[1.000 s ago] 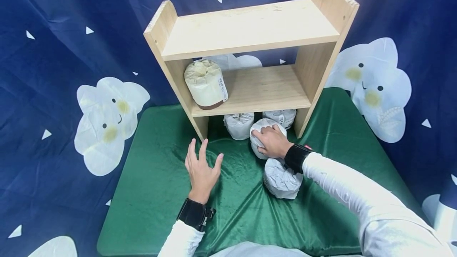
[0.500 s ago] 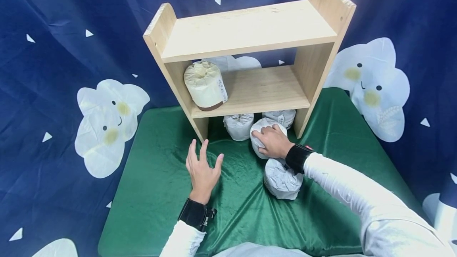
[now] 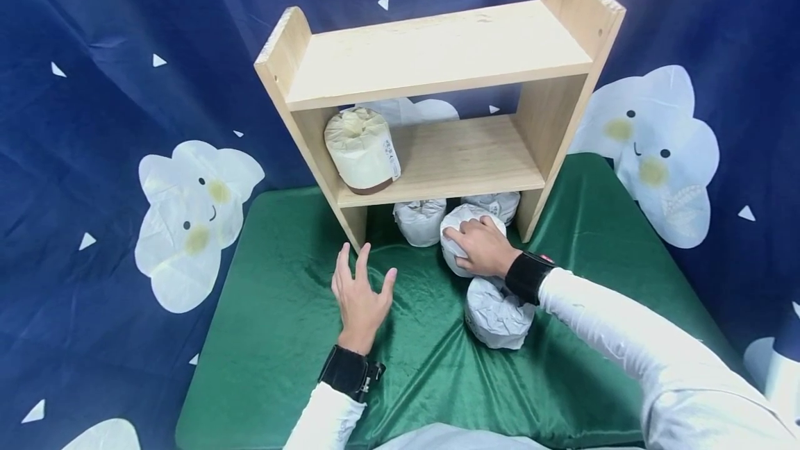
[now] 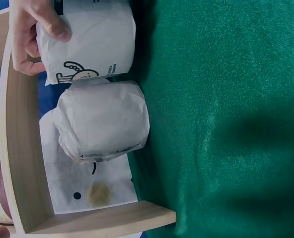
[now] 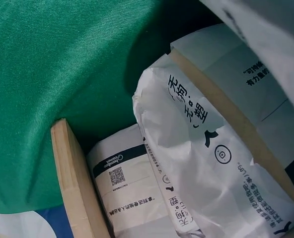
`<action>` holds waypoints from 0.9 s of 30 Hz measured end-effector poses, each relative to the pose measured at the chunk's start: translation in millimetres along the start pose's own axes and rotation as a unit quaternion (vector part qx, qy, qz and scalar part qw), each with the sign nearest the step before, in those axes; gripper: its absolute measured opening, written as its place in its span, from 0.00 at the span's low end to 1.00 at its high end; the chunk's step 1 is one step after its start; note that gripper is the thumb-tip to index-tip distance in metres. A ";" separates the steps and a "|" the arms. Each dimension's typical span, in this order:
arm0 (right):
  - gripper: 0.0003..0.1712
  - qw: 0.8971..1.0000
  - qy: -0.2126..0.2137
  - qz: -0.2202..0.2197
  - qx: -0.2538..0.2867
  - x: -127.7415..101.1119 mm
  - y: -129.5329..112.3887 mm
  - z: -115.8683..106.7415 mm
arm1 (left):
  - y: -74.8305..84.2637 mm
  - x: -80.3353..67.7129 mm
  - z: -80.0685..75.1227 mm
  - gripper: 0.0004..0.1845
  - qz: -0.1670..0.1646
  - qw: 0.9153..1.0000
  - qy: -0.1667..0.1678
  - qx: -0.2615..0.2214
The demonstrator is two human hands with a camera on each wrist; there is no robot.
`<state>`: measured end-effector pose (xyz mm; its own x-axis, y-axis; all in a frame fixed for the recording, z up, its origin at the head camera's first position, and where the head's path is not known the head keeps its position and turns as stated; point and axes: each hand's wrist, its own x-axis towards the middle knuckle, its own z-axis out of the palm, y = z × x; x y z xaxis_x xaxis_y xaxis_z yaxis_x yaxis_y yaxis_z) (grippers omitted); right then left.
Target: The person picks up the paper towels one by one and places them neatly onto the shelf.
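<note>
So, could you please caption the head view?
Right hand grips a wrapped roll below a wooden shelf; left hand hovers open.

a staged recording corner rather than a lived-in room. a dark blue backdrop cloth [image 3: 94, 89] printed with smiling white clouds [image 3: 194, 217] and small triangles hangs on all sides, hiding any walls. a green velvet mat [image 3: 281, 339] covers the work surface to its edges. a small bare wooden shelf unit [image 3: 437, 54] stands at the mat's far edge, holding paper-wrapped rolls [image 3: 362, 148], like a simple prop set.
</note>
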<state>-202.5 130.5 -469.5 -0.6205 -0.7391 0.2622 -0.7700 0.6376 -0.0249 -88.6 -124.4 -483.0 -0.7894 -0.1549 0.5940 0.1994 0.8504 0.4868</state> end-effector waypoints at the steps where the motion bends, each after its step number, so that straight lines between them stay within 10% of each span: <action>1: 0.30 1.000 0.003 -0.002 -0.001 -0.4 -0.1 -0.7 | -0.1 0.0 1.1 0.34 0.002 1.000 0.001 -0.001; 27: 0.29 0.998 0.043 -0.038 -0.016 -12.0 -8.6 -34.1 | 12.8 3.3 21.8 0.33 0.022 0.999 -0.041 -0.016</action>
<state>-183.4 141.3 -439.5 -0.5435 -0.7655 0.3444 -0.8088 0.5874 0.0292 -101.2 -103.1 -488.7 -0.8235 -0.0751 0.5623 0.2522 0.8394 0.4815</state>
